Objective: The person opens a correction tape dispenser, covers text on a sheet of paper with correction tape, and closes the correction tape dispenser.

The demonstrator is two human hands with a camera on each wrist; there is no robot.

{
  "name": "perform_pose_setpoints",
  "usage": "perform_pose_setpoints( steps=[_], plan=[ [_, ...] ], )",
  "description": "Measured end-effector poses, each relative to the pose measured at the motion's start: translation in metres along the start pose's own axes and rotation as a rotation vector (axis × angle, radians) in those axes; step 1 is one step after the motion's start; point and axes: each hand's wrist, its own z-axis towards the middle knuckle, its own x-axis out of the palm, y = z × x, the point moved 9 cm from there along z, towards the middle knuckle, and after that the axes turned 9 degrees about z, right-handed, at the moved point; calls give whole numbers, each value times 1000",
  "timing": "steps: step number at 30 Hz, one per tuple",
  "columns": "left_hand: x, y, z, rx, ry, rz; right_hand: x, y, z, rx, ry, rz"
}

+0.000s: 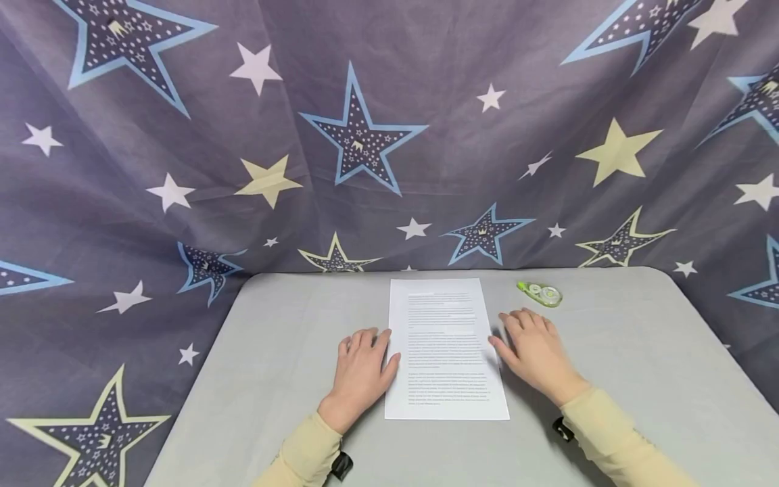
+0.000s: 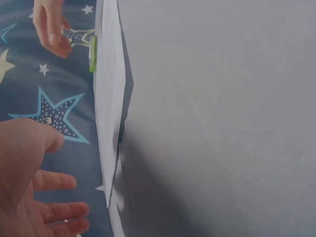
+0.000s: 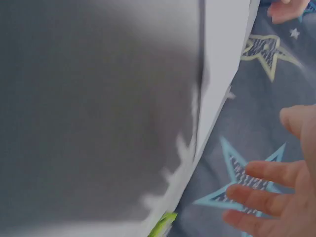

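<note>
A white sheet of paper [image 1: 447,352] covered with lines of printed text lies lengthwise in the middle of the table. My left hand [image 1: 360,368] is at its left edge, fingers spread and relaxed, holding nothing. On the other side, my right hand [image 1: 535,348] has its thumb by the sheet's right edge and its fingers loosely extended. Both wrist views show the left hand [image 2: 29,182] and right hand [image 3: 281,192] raised over the tabletop with fingers apart. Beyond the right fingertips lies a green and clear correction tape dispenser [image 1: 541,294].
The light grey tabletop [image 1: 292,318] has rounded far corners. Right behind it hangs a dark purple-grey curtain [image 1: 444,162] printed with stars, which also runs down both sides. A small black device [image 1: 342,465] is strapped at each wrist, by the pale yellow sleeves.
</note>
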Motion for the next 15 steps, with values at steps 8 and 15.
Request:
perform_pose_setpoints(
  steps=[8,15],
  plan=[
    [1,1,-2,6,-2,3,-11,-49,23,8,-5,29],
    [0,2,-2,7,-6,15,-12,-95,36,57,62,12]
  ],
)
